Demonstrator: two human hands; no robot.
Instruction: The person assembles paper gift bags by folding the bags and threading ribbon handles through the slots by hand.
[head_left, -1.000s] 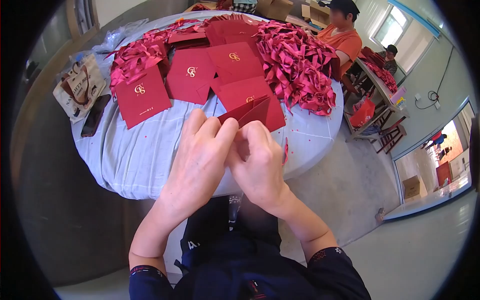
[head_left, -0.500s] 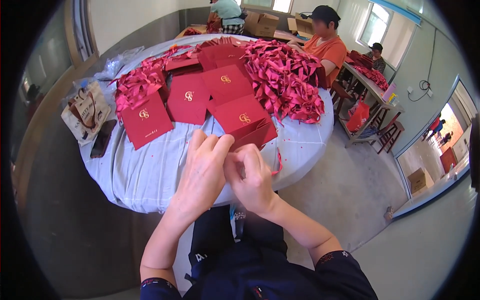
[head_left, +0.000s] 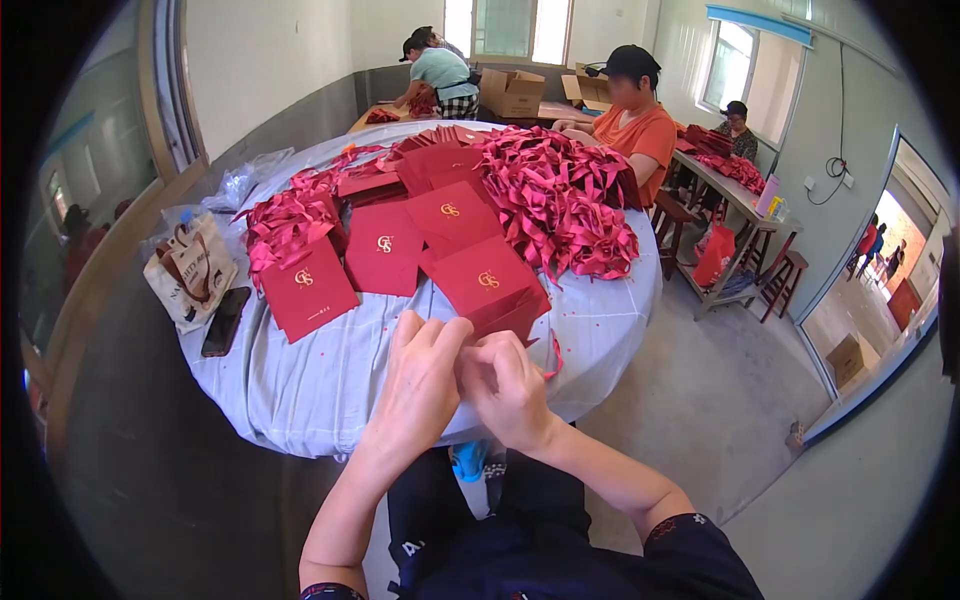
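My left hand (head_left: 420, 375) and my right hand (head_left: 508, 390) meet over the near edge of the table, fingers bent and pinched together. Whatever is between their fingertips is hidden. Just beyond them lies a red paper gift bag (head_left: 487, 278) with a gold emblem, its folded side and near end partly behind my fingers. A thin red ribbon (head_left: 555, 355) curls out beside my right hand. More red bags lie flat around it: one at the left (head_left: 308, 290), one in the middle (head_left: 383, 248) and one behind (head_left: 450, 212).
Heaps of red ribbons (head_left: 570, 195) cover the far right and left of the cloth-covered round table (head_left: 330, 400). A canvas tote (head_left: 188, 275) and a phone (head_left: 226, 322) lie at its left edge. A person in orange (head_left: 635, 130) sits across; others work behind. Stools (head_left: 783, 290) stand at right.
The view has tilted up, so the table and bags sit lower in it. My hands stay pinched together. The near bag's top panel shows flatter and wider than before.
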